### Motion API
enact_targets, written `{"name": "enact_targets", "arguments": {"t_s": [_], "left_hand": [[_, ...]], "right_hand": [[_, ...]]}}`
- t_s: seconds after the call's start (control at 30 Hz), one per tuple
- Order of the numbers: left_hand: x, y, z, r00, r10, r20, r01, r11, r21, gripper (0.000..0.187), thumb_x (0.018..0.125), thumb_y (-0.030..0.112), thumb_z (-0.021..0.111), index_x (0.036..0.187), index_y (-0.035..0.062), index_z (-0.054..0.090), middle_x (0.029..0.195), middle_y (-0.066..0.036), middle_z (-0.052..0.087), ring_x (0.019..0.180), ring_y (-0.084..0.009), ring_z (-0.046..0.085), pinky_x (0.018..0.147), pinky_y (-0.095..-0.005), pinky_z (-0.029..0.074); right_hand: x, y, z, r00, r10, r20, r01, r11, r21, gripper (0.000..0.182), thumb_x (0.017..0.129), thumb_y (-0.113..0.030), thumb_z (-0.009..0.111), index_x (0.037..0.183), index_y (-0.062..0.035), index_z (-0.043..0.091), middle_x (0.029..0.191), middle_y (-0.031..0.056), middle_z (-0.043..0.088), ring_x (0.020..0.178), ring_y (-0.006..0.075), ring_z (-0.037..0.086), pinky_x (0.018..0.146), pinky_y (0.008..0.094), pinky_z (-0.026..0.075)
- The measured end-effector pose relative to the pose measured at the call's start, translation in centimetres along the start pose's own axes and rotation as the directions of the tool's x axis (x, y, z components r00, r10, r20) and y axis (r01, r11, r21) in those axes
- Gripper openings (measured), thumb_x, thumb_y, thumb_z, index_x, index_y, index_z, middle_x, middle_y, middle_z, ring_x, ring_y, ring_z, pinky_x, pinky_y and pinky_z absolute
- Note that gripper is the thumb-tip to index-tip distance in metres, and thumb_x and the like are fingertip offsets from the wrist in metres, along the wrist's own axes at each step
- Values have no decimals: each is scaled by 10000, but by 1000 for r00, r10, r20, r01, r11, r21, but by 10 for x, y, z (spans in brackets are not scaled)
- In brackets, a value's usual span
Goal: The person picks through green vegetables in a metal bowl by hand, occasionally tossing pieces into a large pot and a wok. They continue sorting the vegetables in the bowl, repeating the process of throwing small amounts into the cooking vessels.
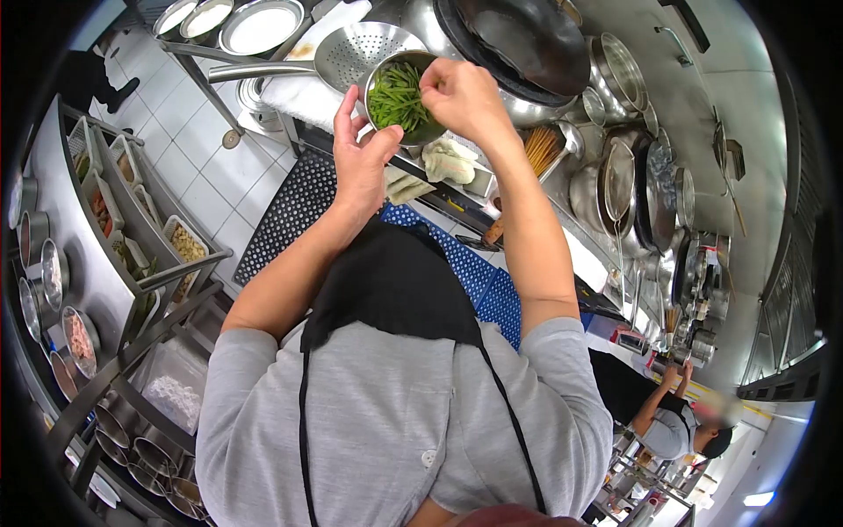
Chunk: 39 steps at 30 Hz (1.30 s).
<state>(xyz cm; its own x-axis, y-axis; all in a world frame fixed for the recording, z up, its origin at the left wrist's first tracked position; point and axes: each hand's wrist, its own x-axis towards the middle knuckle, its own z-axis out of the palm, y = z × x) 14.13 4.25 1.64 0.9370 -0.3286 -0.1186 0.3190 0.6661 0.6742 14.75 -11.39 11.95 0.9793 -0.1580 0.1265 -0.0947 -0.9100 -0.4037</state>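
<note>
Looking down through the head camera, I log the following.

Item one: my left hand (360, 154) cups a small steel bowl (428, 133) from its left side, thumb on the near rim and fingers wrapped round the wall, so the bowl is held up in the air ahead of my chest.

Item two: the bowl holds cut green beans (397, 97), long pieces lying mostly lengthwise, filling most of the inside.

Item three: my right hand (464, 95) sits over the bowl's right rim, fingers bunched and pinched together at the edge of the beans; whether a piece is actually nipped between the fingertips I cannot tell.

Item four: a perforated steel skimmer (362, 48) with a long handle lies just behind the bowl, resting over a white cloth.

Item five: a large dark wok (518, 39) sits to the right of the skimmer on the cooking line.

Item six: folded pale cloths (448, 161) lie on the ledge just under the bowl.

Item seven: a rack of small ingredient bowls and trays (105, 211) runs along my left.

Item eight: hanging pans and ladles (632, 176) crowd the right side.

Item nine: another person (672, 422) in a grey shirt and dark apron stands well apart at lower right, both hands raised to the counter.
</note>
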Motion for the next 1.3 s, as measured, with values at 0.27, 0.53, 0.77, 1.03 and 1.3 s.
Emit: {"name": "enact_targets", "arguments": {"t_s": [0.27, 0.53, 0.77, 1.03, 1.3], "left_hand": [[-4, 3, 11, 998, 56, -15, -56, 998, 26, 918, 817, -55, 720, 1578, 98, 229, 1297, -137, 450, 1110, -208, 580, 897, -319, 538], [-7, 2, 13, 998, 55, 9, -56, 996, 76, 904, 827, -51, 711, 1578, 84, 225, 1271, -130, 465, 1113, -217, 583, 921, -333, 537], [-3, 2, 5, 998, -4, -57, 5, 1000, 18, 891, 832, -48, 699, 1576, 95, 230, 1326, -147, 462, 1103, -215, 601, 880, -308, 530], [-2, 3, 9, 998, -69, -8, 69, 997, -35, 880, 841, -35, 682, 1576, 145, 233, 1372, -146, 443, 1193, -238, 565, 942, -410, 517], [-6, -1, 11, 998, -69, -3, 69, 997, 39, 880, 861, -56, 664, 1589, 134, 207, 1322, -133, 507, 1164, -231, 593, 943, -422, 536]], "right_hand": [[-12, 3, -11, 995, -100, -20, 95, 980, -174, 144, 790, -120, 640, 859, -70, 755, 779, 190, 709, 769, 378, 707, 758, 472, 566], [-9, -2, -3, 991, -61, 115, 89, 963, -253, 143, 787, -97, 625, 847, -26, 735, 793, 240, 701, 790, 416, 703, 751, 500, 564], [-13, 27, -28, 889, 75, 451, -442, 397, 805, 129, 970, -160, 587, 904, -51, 608, 759, 52, 642, 518, 65, 453, 437, 226, 362], [-25, 46, -8, 958, 93, 273, -264, -96, 960, 88, 931, -84, 611, 851, -58, 584, 810, 134, 648, 532, 66, 456, 431, 196, 375], [-19, 27, -6, 939, 278, 202, -319, 484, 815, 137, 862, -61, 585, 929, -15, 697, 711, 113, 675, 532, 108, 520, 473, 271, 440]]}}
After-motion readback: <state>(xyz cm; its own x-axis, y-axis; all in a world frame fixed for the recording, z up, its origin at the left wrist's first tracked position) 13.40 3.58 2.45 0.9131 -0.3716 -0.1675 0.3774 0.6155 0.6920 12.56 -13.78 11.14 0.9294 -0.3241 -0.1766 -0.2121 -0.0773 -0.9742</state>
